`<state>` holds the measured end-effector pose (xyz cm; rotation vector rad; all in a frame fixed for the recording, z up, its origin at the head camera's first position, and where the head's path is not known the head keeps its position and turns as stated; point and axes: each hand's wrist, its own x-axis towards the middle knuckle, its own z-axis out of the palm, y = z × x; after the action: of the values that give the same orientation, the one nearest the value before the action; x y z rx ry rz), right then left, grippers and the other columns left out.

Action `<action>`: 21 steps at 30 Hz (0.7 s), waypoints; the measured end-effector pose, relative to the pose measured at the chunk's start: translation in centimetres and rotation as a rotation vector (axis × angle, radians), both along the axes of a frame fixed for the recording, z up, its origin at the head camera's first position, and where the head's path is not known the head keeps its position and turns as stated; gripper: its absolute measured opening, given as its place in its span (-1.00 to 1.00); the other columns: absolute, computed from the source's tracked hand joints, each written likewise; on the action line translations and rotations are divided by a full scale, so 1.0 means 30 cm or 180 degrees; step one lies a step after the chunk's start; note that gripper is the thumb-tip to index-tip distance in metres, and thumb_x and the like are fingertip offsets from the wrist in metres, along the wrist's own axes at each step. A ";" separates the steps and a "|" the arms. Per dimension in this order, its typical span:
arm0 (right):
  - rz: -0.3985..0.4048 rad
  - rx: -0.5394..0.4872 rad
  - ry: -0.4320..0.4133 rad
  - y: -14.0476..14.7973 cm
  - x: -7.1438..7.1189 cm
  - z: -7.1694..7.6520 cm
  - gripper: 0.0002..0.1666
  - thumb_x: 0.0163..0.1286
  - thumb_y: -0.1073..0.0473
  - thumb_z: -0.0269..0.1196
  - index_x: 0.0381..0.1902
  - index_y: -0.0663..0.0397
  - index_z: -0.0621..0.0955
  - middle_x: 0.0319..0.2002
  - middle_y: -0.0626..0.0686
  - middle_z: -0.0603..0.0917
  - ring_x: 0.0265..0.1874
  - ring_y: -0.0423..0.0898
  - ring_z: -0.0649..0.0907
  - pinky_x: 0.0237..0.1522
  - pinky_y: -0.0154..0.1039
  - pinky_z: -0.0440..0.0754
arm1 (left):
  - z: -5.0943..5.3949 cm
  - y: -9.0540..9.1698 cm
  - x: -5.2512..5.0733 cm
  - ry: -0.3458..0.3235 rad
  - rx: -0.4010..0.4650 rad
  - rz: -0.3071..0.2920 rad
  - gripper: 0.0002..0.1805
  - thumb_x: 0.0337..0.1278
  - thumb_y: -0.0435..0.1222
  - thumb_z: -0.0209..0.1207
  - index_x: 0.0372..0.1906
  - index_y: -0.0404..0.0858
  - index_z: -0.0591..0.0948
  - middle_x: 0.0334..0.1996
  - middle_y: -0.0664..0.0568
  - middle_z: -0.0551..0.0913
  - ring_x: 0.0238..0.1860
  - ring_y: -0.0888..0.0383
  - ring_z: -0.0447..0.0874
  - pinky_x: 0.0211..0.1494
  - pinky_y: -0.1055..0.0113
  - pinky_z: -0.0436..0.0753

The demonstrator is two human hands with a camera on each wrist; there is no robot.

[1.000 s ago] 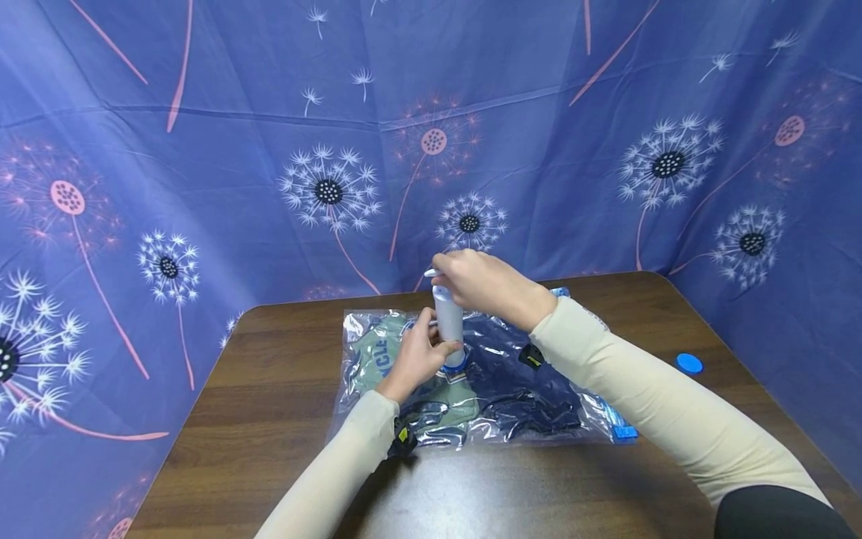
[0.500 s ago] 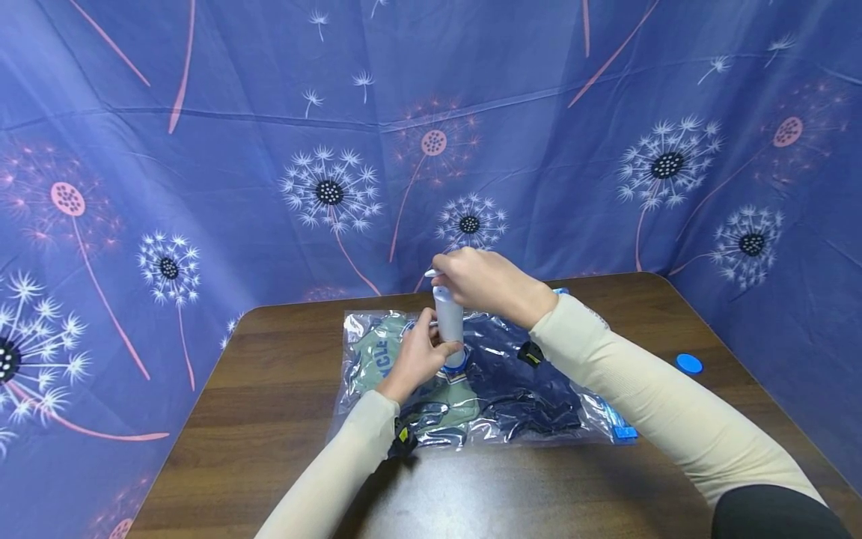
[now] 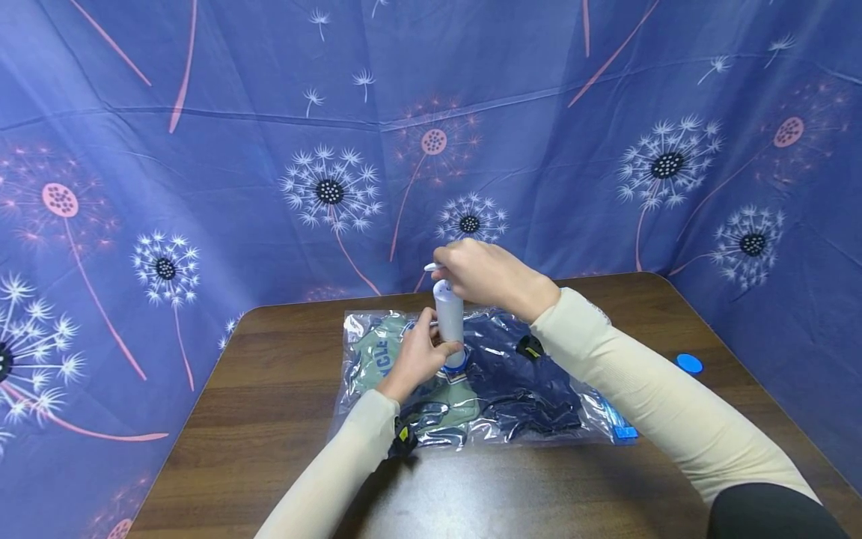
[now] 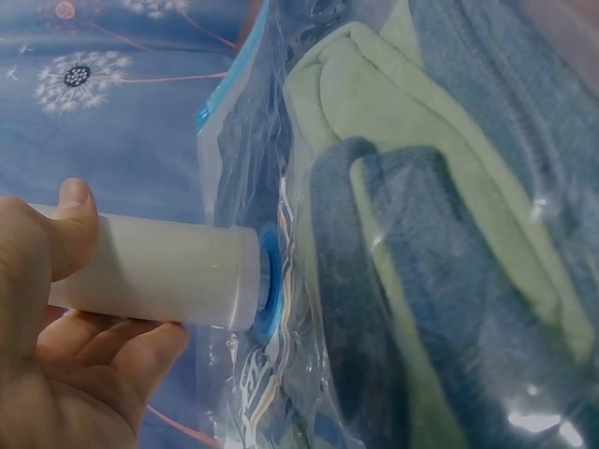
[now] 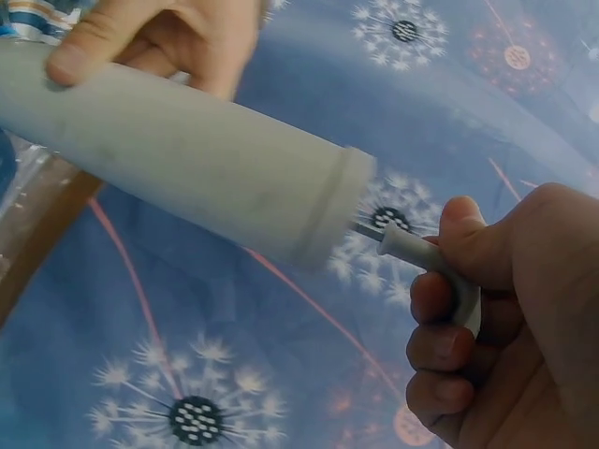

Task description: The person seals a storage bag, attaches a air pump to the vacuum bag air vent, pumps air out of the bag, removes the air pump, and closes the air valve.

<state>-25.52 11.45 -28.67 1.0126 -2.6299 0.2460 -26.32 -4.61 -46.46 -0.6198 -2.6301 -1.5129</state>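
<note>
Both hands grasp: our left hand (image 3: 416, 357) clasps the white pump (image 5: 187, 154), our right hand (image 3: 490, 277) its handle (image 5: 412, 251). We seem mid-stroke; the next push needs a steady barrel.

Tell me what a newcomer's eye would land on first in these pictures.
Probably the blue dandelion-print curtain, which fills the background behind the table. Next comes the white pump, standing on the clothes-filled clear bag, with the left grip round its barrel and the right grip on its handle above. Then the bright blue disc near the table's right edge.
</note>
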 end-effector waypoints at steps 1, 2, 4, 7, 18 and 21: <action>0.0003 -0.0013 0.0014 0.000 0.001 0.011 -0.85 0.52 0.22 0.25 -0.31 0.11 0.62 -0.36 0.02 0.71 -0.44 -0.12 0.67 -0.44 -0.26 0.66 | 0.000 0.000 -0.001 0.0026 0.0003 -0.0004 -0.50 0.16 -0.31 0.46 0.05 -0.20 0.39 0.02 -0.24 0.77 0.05 0.03 0.79 -0.04 0.17 0.76; 0.0005 -0.0033 0.0032 0.000 0.001 0.023 -0.84 0.53 0.21 0.25 -0.32 0.11 0.62 -0.37 0.02 0.70 -0.46 -0.12 0.65 -0.44 -0.27 0.65 | -0.001 0.000 -0.001 0.0041 0.0007 -0.0005 -0.50 0.15 -0.32 0.46 0.04 -0.21 0.39 0.01 -0.24 0.77 0.03 0.03 0.79 -0.06 0.17 0.76; 0.0014 -0.0078 0.0079 0.000 0.002 0.050 -0.81 0.54 0.19 0.24 -0.33 0.11 0.62 -0.39 0.02 0.68 -0.49 -0.12 0.61 -0.46 -0.26 0.62 | -0.001 0.000 -0.003 0.0060 0.0012 -0.0001 -0.50 0.14 -0.33 0.46 0.03 -0.21 0.39 -0.01 -0.24 0.78 0.01 0.04 0.80 -0.07 0.19 0.76; 0.0002 -0.0119 0.0181 -0.003 0.002 0.096 -0.79 0.55 0.19 0.22 -0.34 0.12 0.62 -0.38 0.03 0.68 -0.48 -0.12 0.61 -0.45 -0.24 0.60 | -0.001 0.001 -0.001 0.0061 0.0020 0.0000 -0.51 0.14 -0.34 0.46 0.02 -0.22 0.39 -0.02 -0.26 0.78 0.00 0.03 0.80 -0.06 0.18 0.76; -0.0181 -0.0354 0.0721 -0.011 0.030 0.264 -0.79 0.57 0.22 0.17 -0.27 0.21 0.63 -0.34 0.12 0.63 -0.38 0.01 0.64 -0.34 -0.13 0.65 | 0.002 0.004 0.002 -0.0038 0.0053 0.0018 -0.51 0.15 -0.33 0.46 0.03 -0.22 0.39 0.03 -0.28 0.76 0.05 0.00 0.79 -0.01 0.17 0.78; -0.0185 -0.0400 0.0865 -0.012 0.034 0.270 -0.75 0.59 0.16 0.17 -0.24 0.23 0.63 -0.34 0.13 0.61 -0.40 0.02 0.59 -0.33 -0.13 0.64 | 0.004 0.003 0.001 -0.0039 0.0050 0.0027 -0.51 0.16 -0.32 0.46 0.04 -0.22 0.39 0.04 -0.29 0.76 0.06 -0.01 0.78 0.00 0.16 0.77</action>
<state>-24.51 11.10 -20.58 0.8610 -2.3628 0.2386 -26.29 -4.53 -46.35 -0.5995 -2.6236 -1.5385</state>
